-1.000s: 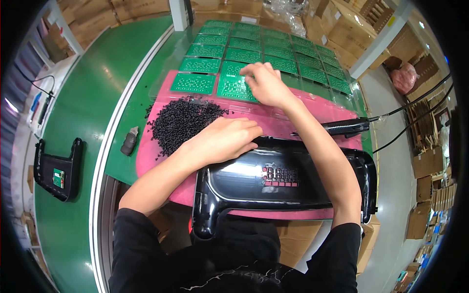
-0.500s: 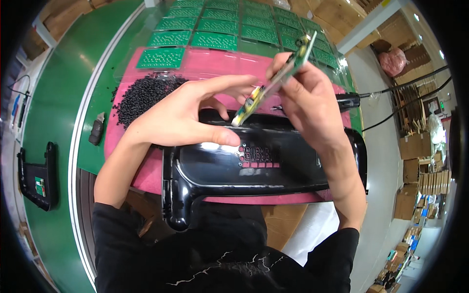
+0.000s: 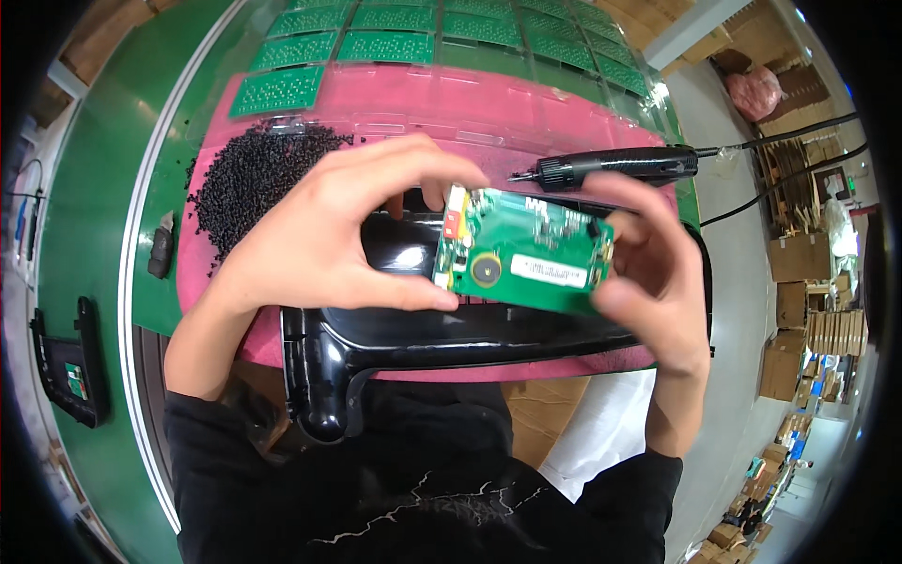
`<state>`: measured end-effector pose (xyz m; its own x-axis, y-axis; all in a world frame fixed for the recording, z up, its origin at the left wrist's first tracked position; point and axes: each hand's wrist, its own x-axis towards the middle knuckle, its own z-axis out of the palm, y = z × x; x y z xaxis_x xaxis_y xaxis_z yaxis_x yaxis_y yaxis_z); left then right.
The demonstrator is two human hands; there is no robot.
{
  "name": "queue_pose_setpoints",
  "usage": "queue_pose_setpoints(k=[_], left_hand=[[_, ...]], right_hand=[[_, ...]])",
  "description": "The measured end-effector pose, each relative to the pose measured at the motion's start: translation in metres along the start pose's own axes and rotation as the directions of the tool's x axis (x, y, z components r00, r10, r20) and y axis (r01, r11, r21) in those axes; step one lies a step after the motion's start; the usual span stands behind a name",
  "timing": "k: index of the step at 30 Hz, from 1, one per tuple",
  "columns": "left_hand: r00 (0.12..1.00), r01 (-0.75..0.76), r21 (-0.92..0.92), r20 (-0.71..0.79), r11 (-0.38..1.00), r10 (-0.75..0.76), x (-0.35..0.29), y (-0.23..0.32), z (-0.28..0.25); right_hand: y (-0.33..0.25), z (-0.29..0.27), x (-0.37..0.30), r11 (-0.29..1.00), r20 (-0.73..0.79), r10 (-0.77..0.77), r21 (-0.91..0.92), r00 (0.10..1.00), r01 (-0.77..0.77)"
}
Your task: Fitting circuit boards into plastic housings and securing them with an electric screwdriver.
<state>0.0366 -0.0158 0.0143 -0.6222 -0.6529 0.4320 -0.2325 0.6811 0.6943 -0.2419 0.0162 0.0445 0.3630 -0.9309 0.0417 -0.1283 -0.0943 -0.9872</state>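
A green circuit board is held over a glossy black plastic housing, its component side with a white label and a round black part facing up. My left hand grips its left edge, thumb at the lower corner and fingers at the upper one. On the right edge, my right hand has its thumb low and its fingers curled behind, partly blurred. The housing lies on a pink cloth, and the board hides its middle.
Small black screws are heaped left on the cloth. A black electric screwdriver lies beyond the board, its cable running right. Clear trays of green boards stand at the back. Another black housing sits far left.
The board has turned from steeply tilted, nearly edge-on, to almost level with its component side showing, and has come down nearer. My left hand has closed onto its left edge. The screwdriver is now uncovered.
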Motion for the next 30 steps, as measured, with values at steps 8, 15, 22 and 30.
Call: queue_pose_setpoints(k=[8, 15, 22, 30], left_hand=[[0.981, -0.058, 0.222, 0.192, 0.973, 0.015, -0.008, 0.013, 0.018], [0.982, 0.018, 0.274, 0.178, 0.962, -0.069, -0.01, 0.011, 0.02], [0.961, 0.132, 0.382, 0.179, 0.915, -0.213, -0.012, 0.008, 0.022], [0.939, 0.198, 0.456, 0.166, 0.867, -0.302, -0.013, 0.01, 0.028]], right_hand=[[0.023, 0.003, -0.034, 0.934, -0.033, 0.214, -0.286, 0.976, -0.214], [0.036, -0.004, -0.04, 0.981, 0.047, 0.189, -0.059, 0.981, -0.186], [0.058, -0.012, -0.012, 0.872, 0.111, -0.129, -0.46, 0.985, 0.166], [0.064, -0.006, -0.008, 0.785, 0.121, -0.197, -0.575, 0.973, 0.231]])
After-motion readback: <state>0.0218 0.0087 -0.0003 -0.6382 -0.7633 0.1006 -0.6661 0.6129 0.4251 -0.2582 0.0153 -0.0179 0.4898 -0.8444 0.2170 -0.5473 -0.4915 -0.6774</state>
